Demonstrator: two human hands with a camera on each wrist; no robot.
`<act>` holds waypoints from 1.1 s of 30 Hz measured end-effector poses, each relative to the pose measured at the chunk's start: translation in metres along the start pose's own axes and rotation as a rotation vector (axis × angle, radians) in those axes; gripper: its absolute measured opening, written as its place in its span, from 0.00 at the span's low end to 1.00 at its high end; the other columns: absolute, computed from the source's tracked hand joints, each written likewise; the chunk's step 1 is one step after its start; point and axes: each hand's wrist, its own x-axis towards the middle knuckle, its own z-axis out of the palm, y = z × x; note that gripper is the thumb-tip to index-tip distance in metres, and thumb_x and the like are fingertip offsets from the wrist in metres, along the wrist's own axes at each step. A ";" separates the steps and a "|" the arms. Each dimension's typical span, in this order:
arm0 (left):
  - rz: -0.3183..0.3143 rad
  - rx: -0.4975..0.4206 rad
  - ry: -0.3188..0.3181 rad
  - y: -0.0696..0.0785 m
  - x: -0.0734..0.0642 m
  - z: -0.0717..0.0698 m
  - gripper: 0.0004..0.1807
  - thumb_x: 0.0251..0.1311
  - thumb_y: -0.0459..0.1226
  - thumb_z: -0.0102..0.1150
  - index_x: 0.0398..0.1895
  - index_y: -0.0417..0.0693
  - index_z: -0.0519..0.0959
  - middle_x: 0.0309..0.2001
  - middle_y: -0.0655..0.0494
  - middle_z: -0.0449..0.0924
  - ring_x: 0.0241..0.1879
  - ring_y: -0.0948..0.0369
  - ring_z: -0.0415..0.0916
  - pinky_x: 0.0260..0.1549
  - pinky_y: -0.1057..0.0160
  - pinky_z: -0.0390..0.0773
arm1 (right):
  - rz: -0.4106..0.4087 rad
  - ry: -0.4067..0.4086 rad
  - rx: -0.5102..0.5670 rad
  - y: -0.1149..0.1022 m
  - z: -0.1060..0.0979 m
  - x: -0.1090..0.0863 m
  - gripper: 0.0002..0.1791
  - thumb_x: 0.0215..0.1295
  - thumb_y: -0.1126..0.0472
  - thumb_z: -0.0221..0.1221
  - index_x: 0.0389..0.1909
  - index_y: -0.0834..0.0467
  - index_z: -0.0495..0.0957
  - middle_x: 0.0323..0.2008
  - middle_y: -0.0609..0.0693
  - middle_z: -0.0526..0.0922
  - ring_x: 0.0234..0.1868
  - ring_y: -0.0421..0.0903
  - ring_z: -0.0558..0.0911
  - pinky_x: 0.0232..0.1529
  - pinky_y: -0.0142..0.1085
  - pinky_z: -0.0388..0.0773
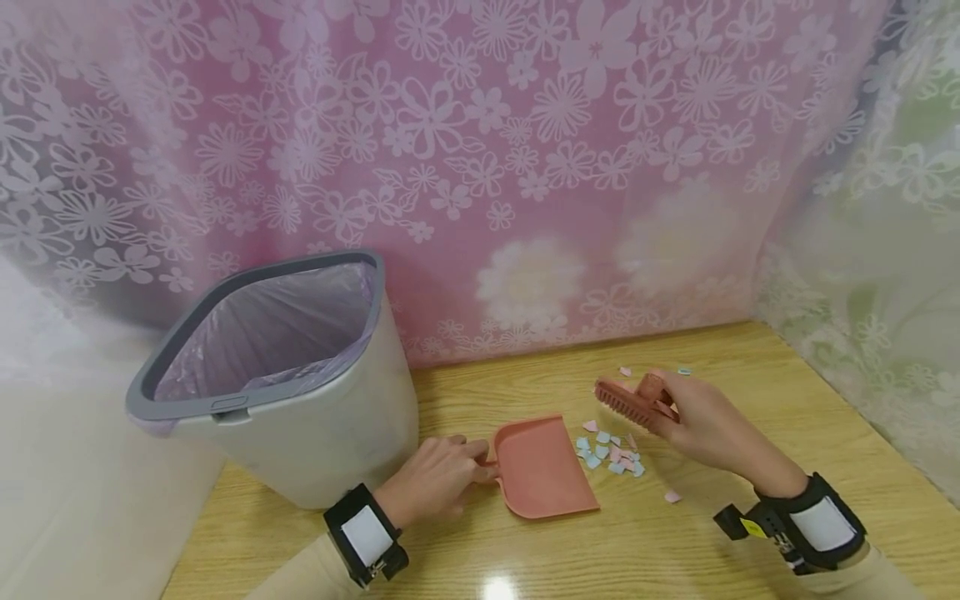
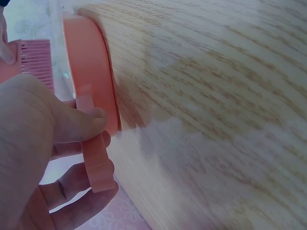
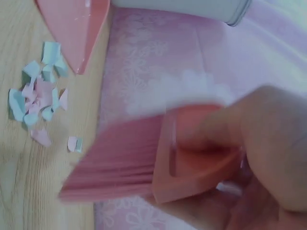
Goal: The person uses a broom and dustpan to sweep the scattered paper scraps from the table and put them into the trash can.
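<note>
My left hand (image 1: 446, 475) grips the short handle of a coral dustpan (image 1: 543, 468), thumb on top and fingers curled beneath, as the left wrist view shows. The pan lies on the table with its wide edge facing right. In my right hand (image 1: 708, 421) is a matching small hand brush (image 1: 630, 404), held above the tabletop with its bristles pointing left and down. Between pan and brush lies a loose pile of pink and pale blue paper scraps (image 1: 617, 455). In the right wrist view the bristles (image 3: 117, 160) look blurred, apart from the scraps.
A grey-rimmed white bin (image 1: 360, 400) with a plastic liner stands at the left, close by my left hand. Stray scraps lie farther out, one pink piece (image 1: 672, 497) in front and a bluish one (image 1: 684, 371) behind. A pink floral curtain (image 1: 480, 167) hangs along the table's back edge.
</note>
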 end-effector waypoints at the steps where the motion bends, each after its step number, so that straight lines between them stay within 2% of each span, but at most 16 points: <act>1: -0.001 0.002 -0.002 0.000 0.000 0.000 0.32 0.38 0.35 0.73 0.52 0.72 0.85 0.34 0.63 0.77 0.26 0.61 0.69 0.16 0.69 0.57 | 0.032 0.016 -0.017 -0.001 -0.001 0.000 0.17 0.52 0.73 0.69 0.32 0.54 0.71 0.21 0.44 0.71 0.20 0.35 0.66 0.21 0.30 0.62; 4: -0.001 0.001 -0.012 0.000 0.000 0.000 0.33 0.37 0.35 0.73 0.53 0.71 0.85 0.34 0.63 0.77 0.26 0.61 0.69 0.15 0.69 0.57 | 0.139 0.031 -0.054 -0.003 0.000 -0.001 0.14 0.52 0.72 0.66 0.34 0.58 0.71 0.19 0.45 0.67 0.18 0.38 0.63 0.20 0.31 0.59; 6: 0.001 0.001 -0.014 0.000 0.000 0.000 0.34 0.37 0.35 0.73 0.54 0.70 0.84 0.34 0.63 0.77 0.25 0.61 0.68 0.15 0.69 0.57 | 0.194 0.032 -0.066 -0.004 0.001 -0.002 0.13 0.54 0.70 0.65 0.38 0.61 0.73 0.18 0.46 0.69 0.18 0.39 0.65 0.19 0.33 0.60; 9: 0.006 0.005 -0.008 0.000 0.001 -0.001 0.33 0.39 0.36 0.74 0.54 0.70 0.84 0.33 0.64 0.77 0.25 0.61 0.67 0.16 0.69 0.57 | 0.246 0.046 -0.065 -0.005 0.004 -0.002 0.11 0.56 0.69 0.63 0.39 0.62 0.73 0.18 0.48 0.72 0.17 0.41 0.69 0.19 0.35 0.63; 11: 0.008 0.009 -0.005 -0.001 0.001 -0.001 0.33 0.39 0.36 0.75 0.55 0.69 0.84 0.33 0.64 0.77 0.25 0.61 0.67 0.16 0.69 0.57 | 0.271 0.062 -0.072 -0.006 0.008 -0.002 0.08 0.57 0.68 0.63 0.33 0.60 0.72 0.18 0.49 0.73 0.17 0.43 0.71 0.19 0.36 0.65; 13: 0.009 0.011 -0.007 -0.001 0.001 -0.001 0.33 0.38 0.37 0.75 0.55 0.69 0.84 0.33 0.64 0.77 0.25 0.61 0.67 0.16 0.69 0.56 | 0.300 0.044 -0.071 -0.007 0.012 -0.004 0.10 0.56 0.68 0.63 0.27 0.58 0.69 0.18 0.50 0.72 0.18 0.44 0.70 0.18 0.37 0.65; 15: 0.008 0.013 -0.011 0.000 0.001 -0.001 0.33 0.38 0.37 0.75 0.55 0.70 0.84 0.34 0.64 0.77 0.25 0.61 0.67 0.15 0.69 0.56 | 0.320 0.015 -0.073 -0.008 0.016 -0.005 0.11 0.55 0.68 0.63 0.25 0.58 0.68 0.18 0.50 0.70 0.18 0.44 0.69 0.18 0.36 0.63; 18: 0.007 0.020 -0.011 0.000 0.001 -0.001 0.33 0.37 0.37 0.76 0.54 0.71 0.84 0.34 0.64 0.77 0.25 0.61 0.68 0.14 0.69 0.55 | 0.335 -0.014 -0.068 -0.010 0.022 -0.008 0.12 0.54 0.69 0.63 0.25 0.58 0.67 0.18 0.49 0.67 0.17 0.43 0.65 0.17 0.34 0.60; 22: 0.017 0.031 0.000 0.000 0.002 -0.001 0.32 0.40 0.40 0.77 0.54 0.71 0.84 0.34 0.64 0.77 0.26 0.61 0.69 0.14 0.69 0.55 | 0.338 0.009 -0.075 -0.012 0.024 -0.010 0.12 0.55 0.69 0.63 0.25 0.58 0.67 0.18 0.49 0.67 0.17 0.43 0.64 0.17 0.34 0.59; 29: 0.019 0.027 0.011 0.000 0.002 0.000 0.30 0.40 0.40 0.77 0.53 0.71 0.85 0.35 0.64 0.78 0.25 0.60 0.69 0.14 0.69 0.55 | 0.343 -0.010 -0.031 -0.020 0.031 -0.005 0.11 0.53 0.69 0.64 0.26 0.58 0.69 0.18 0.49 0.69 0.16 0.42 0.66 0.17 0.34 0.62; 33: 0.025 0.044 0.023 0.000 0.002 -0.001 0.26 0.44 0.41 0.76 0.51 0.71 0.86 0.34 0.63 0.78 0.25 0.60 0.69 0.14 0.69 0.53 | 0.347 -0.019 0.001 -0.028 0.038 -0.001 0.11 0.54 0.68 0.64 0.26 0.58 0.70 0.19 0.49 0.70 0.16 0.41 0.67 0.16 0.34 0.64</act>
